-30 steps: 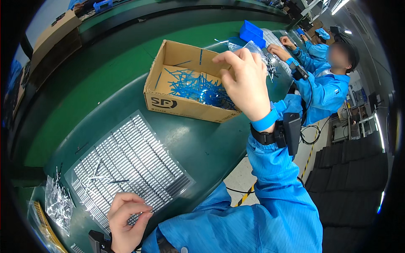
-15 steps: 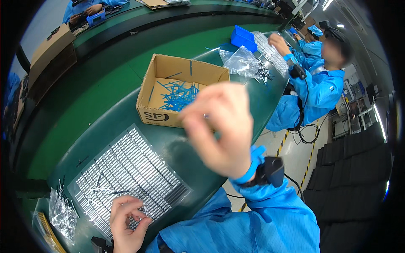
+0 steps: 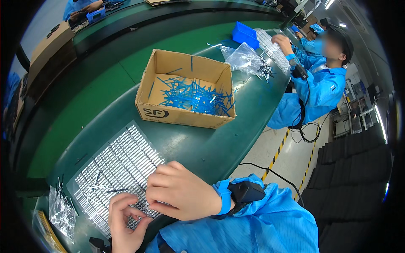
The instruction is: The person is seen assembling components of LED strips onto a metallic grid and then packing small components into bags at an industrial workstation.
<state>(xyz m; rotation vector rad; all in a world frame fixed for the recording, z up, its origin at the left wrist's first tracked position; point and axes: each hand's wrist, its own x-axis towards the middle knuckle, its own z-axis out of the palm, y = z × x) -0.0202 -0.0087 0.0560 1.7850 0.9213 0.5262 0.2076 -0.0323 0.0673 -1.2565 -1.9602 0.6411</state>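
Observation:
My left hand (image 3: 126, 221) is curled over the near edge of a sheet (image 3: 122, 156) with rows of silvery-white and dark strips. Its thumb and fingertips close on something small that I cannot make out. My right hand (image 3: 183, 192) is bent beside it, its fingers closed close to the left fingertips; whatever they hold is hidden. Several loose thin strips (image 3: 99, 187), pale and dark, lie across the sheet's left part. Beyond the sheet stands an open cardboard box (image 3: 185, 117), with many thin blue strips (image 3: 181, 92) heaped on its bottom.
A clear bag of small silvery pieces (image 3: 62, 215) and a yellow strip in plastic (image 3: 48, 232) lie at the left. Farther right are a blue bin (image 3: 245, 36), a clear bag (image 3: 244, 59) and a co-worker (image 3: 322, 86) in blue. A black cable (image 3: 274, 170) hangs beside the table.
My right hand has come back from the box's near right corner to beside my left hand, uncovering the blue strips there. My left hand has stayed nearly still.

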